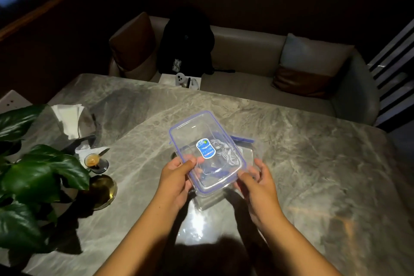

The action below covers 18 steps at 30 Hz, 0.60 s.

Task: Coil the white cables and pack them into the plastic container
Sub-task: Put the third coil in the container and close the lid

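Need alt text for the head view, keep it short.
Two hands hold a clear blue-rimmed lid over a clear plastic container with white cables inside, on a grey marble table. The left hand grips the lid's near left edge, the right hand its near right corner.

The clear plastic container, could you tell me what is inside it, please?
Coiled white cables show through the clear blue-rimmed lid held over it; the lid's blue oval sticker and glare hide how many there are.

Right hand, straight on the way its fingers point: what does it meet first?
The near right corner of the lid: the right hand points forward-left at it, thumb at the blue rim. Contact is too blurred to confirm. The plastic container sits just beneath.
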{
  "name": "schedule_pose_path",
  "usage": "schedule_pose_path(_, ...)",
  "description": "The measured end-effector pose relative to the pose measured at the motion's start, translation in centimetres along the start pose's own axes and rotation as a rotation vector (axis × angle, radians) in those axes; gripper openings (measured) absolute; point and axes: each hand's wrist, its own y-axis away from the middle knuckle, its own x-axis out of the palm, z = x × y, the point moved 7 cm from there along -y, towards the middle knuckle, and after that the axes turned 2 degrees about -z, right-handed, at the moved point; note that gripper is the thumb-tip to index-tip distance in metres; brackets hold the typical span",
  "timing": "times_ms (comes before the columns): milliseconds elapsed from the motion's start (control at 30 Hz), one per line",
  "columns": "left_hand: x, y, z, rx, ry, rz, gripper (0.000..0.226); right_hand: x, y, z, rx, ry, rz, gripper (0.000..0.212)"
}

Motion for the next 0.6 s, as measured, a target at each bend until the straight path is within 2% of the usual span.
schedule_pose_path(133,1.5,0.9,0.6,0.044,0.117,-0.05,0.013,1.0,0.9,-1.1,0.151,-0.183,0.09,0.033)
schedule_pose_path(300,3.5,2.2,2.0,0.083,0.202,-0.03,0.03,1.7,1.4,-1.3,0.116,-0.307,0.004,0.025)
schedule_pose_path(400,4.4,2.8,2.8,0.032,0.212,0.004,0.018,1.2,1.2,-0.3,0.016,-0.247,-0.036,0.013)
schedule_pose_path(533,4.1,2.0,3.8,-0.098,0.172,0.059,0.007,0.2,0.4,1.5,-0.079,-0.133,-0.011,0.016)
schedule_pose_path(600,3.0,1.0,3.3,-0.084,0.141,0.027,0.006,-0.5,-0.2,2.3,-0.122,-0.076,-0.02,0.017)
